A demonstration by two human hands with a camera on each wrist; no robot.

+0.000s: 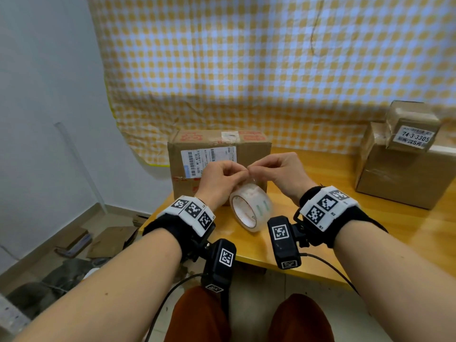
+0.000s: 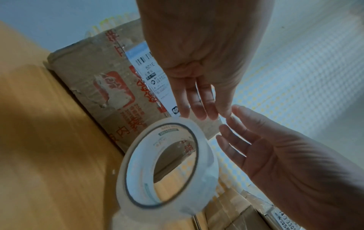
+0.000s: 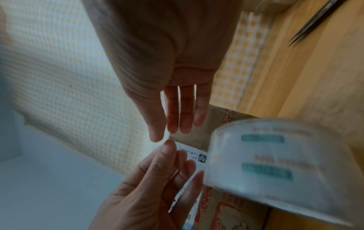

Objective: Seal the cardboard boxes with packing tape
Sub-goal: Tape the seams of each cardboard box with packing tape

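Observation:
A roll of clear packing tape sits tilted just below my two hands near the table's front edge; I cannot tell whether it rests on the wood or hangs from its strip. My left hand and right hand meet fingertip to fingertip above the roll and pinch the tape's free end. The roll is blurred in both wrist views. Right behind the hands stands a closed cardboard box with a white shipping label and red print.
Two more cardboard boxes are stacked at the right of the wooden table, a large one with a small labelled one on top. Dark scissor blades lie on the table. A checked cloth hangs behind. Cardboard scraps lie on the floor at the left.

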